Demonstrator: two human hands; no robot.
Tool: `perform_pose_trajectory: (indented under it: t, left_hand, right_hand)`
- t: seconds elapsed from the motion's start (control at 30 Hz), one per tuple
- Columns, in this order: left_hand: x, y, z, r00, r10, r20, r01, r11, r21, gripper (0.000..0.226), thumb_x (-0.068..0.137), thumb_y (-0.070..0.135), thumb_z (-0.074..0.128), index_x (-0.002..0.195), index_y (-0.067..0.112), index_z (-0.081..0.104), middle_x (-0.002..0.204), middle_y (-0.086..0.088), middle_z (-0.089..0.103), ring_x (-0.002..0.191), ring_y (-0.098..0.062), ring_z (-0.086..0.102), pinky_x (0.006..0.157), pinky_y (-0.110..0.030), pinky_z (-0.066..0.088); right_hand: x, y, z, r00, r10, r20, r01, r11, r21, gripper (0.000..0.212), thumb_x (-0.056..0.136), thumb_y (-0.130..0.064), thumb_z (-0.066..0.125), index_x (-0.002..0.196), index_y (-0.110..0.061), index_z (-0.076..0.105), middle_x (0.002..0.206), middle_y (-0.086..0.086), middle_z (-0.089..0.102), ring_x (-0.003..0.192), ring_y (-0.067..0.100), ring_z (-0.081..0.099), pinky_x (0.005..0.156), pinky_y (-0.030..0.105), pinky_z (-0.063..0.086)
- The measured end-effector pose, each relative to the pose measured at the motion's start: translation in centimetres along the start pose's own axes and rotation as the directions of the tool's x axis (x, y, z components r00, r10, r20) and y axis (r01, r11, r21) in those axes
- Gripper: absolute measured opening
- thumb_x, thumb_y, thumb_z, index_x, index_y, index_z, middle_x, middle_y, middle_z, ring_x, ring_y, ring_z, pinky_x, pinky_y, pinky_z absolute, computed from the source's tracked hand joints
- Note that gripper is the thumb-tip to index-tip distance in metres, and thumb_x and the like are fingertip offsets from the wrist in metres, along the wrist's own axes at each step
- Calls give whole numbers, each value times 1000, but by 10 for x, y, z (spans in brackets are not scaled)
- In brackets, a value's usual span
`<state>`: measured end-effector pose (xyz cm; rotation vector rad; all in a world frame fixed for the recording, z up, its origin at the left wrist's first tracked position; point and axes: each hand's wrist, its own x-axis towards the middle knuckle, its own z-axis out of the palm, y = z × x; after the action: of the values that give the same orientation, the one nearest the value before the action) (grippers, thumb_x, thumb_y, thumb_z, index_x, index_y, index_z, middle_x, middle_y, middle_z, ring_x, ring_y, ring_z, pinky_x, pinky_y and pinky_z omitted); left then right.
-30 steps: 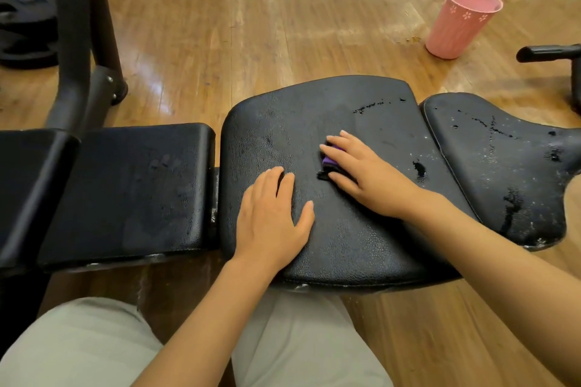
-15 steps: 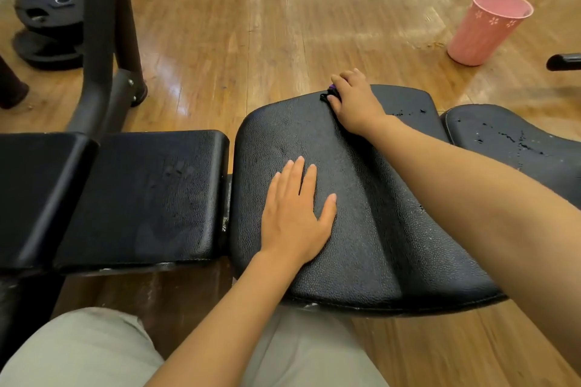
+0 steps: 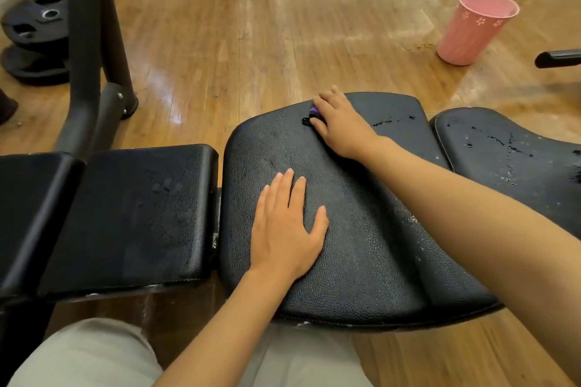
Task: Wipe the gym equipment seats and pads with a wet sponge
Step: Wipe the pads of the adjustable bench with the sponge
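Right hand [image 3: 341,127] is out at the far edge of the middle seat pad [image 3: 361,245], fingers [image 3: 327,97] curled down over the purple sponge [image 3: 313,110], pressing it onto the vinyl. Only a sliver of sponge peeks out on the thumb side, so how firmly it's pinched is hard to call. Left hand [image 3: 287,226] lies flat on the same pad, well nearer the body than the working fingers, fingers straight and slightly spread, bracing.

Trouble spots from here: the sponge sits right at the pad's far lip, and one more push outward could carry it off the edge and onto the wooden floor [image 3: 251,41]. Off beyond the right wrist, droplets and streaks sit on the neighbouring pad [image 3: 509,160]; that water may run toward the seam if left. The bracing palm rests on what looks like damp vinyl, so a slip there could throw the stroke off. The pink cup [image 3: 474,28] stands well clear.
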<state>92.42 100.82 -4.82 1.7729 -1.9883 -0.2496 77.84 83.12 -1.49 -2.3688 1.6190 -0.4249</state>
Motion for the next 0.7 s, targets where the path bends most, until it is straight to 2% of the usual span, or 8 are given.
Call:
perform_pose_trajectory:
  t: [0.07, 0.17, 0.23, 0.3, 0.37, 0.5, 0.63, 0.7]
  left_hand:
    - [0, 0, 0, 1000, -2, 2, 2, 1000, 2, 67, 93, 52, 36, 141, 9, 53, 153, -10, 44, 144, -26, 37, 121, -40, 21]
    - [-1, 0, -2, 1000, 3, 7, -3, 1000, -5, 66, 93, 52, 36, 141, 9, 53, 153, -9, 44, 144, -25, 36, 122, -37, 19]
    - [-1, -1, -2, 1000, 4, 13, -4, 1000, -9, 67, 94, 52, 35, 141, 9, 53, 153, -9, 43, 144, -25, 35, 122, -35, 16]
    - [-1, -1, -2, 1000, 5, 12, -5, 1000, -4, 67, 94, 52, 35, 141, 9, 53, 153, -9, 43, 144, -25, 35, 121, -35, 15]
    - [-1, -1, -1, 1000, 6, 10, -6, 1000, -1, 66, 93, 52, 36, 141, 8, 53, 153, -9, 44, 144, -25, 36, 121, -36, 17]
    - [0, -2, 0, 1000, 9, 4, -9, 1000, -4, 66, 93, 51, 37, 139, 7, 54, 152, -11, 45, 143, -27, 38, 121, -39, 20]
    - [0, -2, 1, 1000, 10, 0, -10, 1000, 6, 65, 93, 50, 38, 139, 7, 55, 151, -11, 46, 142, -28, 39, 120, -39, 21]
    - [0, -2, 1, 1000, 14, -8, -14, 1000, 7, 65, 92, 50, 38, 138, 7, 55, 150, -12, 46, 142, -28, 40, 120, -40, 22]
  right_hand:
    - [7, -2, -2, 998, 57, 5, -57, 998, -5, 54, 106, -25, 42, 151, 1, 26, 160, 14, 22, 151, 33, 3, 120, 35, 6]
    - [12, 10, -9, 994, 111, 7, -111, 994, 9, 54, 106, -26, 41, 152, -1, 26, 161, 13, 21, 152, 30, 2, 121, 38, 11]
    - [17, 33, -19, 980, 193, -38, -191, 980, 50, 46, 106, -25, 42, 143, 1, 38, 155, 15, 30, 150, 32, 10, 118, 40, 17]
    - [21, 56, -29, 957, 281, -73, -275, 957, 89, 33, 103, -24, 46, 123, 2, 51, 137, 20, 44, 140, 36, 28, 112, 40, 23]
    - [21, 69, -30, 952, 296, -73, -290, 953, 87, 32, 102, -24, 48, 119, 4, 53, 132, 23, 47, 133, 36, 34, 108, 39, 26]
    - [8, 64, -23, 980, 177, -89, -172, 983, 58, 51, 103, -21, 48, 147, 4, 36, 155, 21, 31, 149, 38, 12, 121, 37, 5]
    - [-29, 53, -24, 997, -65, -39, 69, 992, 106, 50, 100, -16, 55, 144, 4, 42, 152, 22, 38, 148, 41, 15, 119, 36, 11]
    - [-57, 48, -22, 986, -166, 16, 164, 983, 77, 53, 98, -24, 52, 144, 3, 44, 152, 19, 39, 148, 38, 17, 119, 37, 13]
